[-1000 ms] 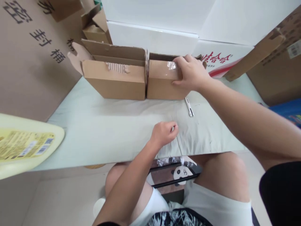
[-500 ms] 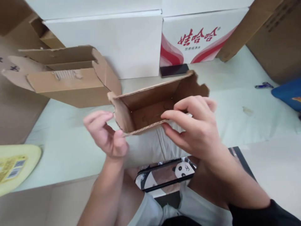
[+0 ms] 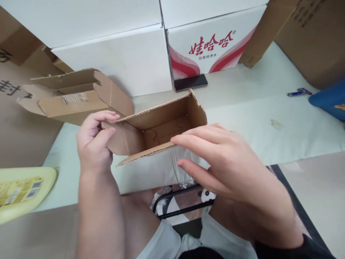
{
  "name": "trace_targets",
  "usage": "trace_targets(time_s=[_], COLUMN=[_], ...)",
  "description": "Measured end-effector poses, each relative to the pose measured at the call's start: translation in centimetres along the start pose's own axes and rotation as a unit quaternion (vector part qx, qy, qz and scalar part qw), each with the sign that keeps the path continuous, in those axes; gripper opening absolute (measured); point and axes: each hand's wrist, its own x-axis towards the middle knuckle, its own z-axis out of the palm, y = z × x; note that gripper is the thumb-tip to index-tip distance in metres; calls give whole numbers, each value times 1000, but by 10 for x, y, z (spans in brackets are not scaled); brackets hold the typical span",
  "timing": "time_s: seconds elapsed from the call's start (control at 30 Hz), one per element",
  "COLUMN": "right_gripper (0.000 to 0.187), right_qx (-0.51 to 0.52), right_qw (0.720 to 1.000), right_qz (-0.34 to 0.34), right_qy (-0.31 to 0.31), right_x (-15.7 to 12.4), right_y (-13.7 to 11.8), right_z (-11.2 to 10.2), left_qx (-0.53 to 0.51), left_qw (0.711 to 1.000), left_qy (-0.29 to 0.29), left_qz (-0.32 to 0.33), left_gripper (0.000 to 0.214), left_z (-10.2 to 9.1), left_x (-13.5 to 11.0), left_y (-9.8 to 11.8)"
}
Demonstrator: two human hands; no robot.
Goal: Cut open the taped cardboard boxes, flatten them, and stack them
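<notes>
Head view, from largest to smallest: plain white cartons (image 3: 107,54) fill the picture from ten to twelve o'clock. Beside them, at one o'clock, stands a white carton with red lettering (image 3: 215,46). A pale cloth-covered table (image 3: 269,118) runs below them out to three o'clock. A large brown carton (image 3: 18,136) fills the nine o'clock edge.

At ten o'clock a bigger open cardboard box (image 3: 78,97) sits on the table with its flaps spread. The small cardboard box (image 3: 161,122) is at the centre of the view, lifted off the table. Its open top tilts toward the camera and its inside is bare.

The left hand (image 3: 93,144), at nine o'clock of the small cardboard box, pinches the box's left end flap between thumb and curled fingers. The right hand (image 3: 223,162), at four o'clock of the box, lays its outstretched fingers on the near rim. Its thumb seems to press the near wall from below, though that contact is partly hidden.

A yellow bottle (image 3: 24,190) with a printed label lies at eight o'clock. A panda-printed item (image 3: 207,196) shows at six o'clock, between the person's knees. A dark phone (image 3: 191,82) lies flat at twelve o'clock of the box, against the lettered carton. A small blue pen-like thing (image 3: 299,92) lies on the table at two o'clock.
</notes>
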Motion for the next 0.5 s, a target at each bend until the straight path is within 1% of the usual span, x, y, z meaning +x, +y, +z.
trace_targets(time_s=[0.07, 0.13, 0.2, 0.33, 0.4, 0.5], right_gripper=[23, 25, 28, 27, 24, 19], right_qx=[3, 21, 42, 70, 70, 51], right_qw=[999, 994, 985, 966, 964, 969], right_qz=[32, 75, 120, 177, 182, 182], right_qy=[32, 73, 114, 176, 181, 159], right_x=[-1, 1, 3, 8, 10, 11], right_y=[5, 12, 20, 32, 35, 37], right_z=[-1, 2, 6, 15, 18, 19], left_qx=[-58, -77, -72, -58, -38, 1], left_qw=[997, 994, 995, 996, 997, 998], left_qy=[46, 63, 58, 44, 35, 4], left_qz=[13, 37, 43, 53, 61, 68], left_gripper=[24, 19, 17, 35, 40, 45], left_z=[1, 0, -2, -5, -6, -10], left_x=[-5, -12, -18, -25, -27, -29], left_y=[-2, -6, -11, -10, -5, 5])
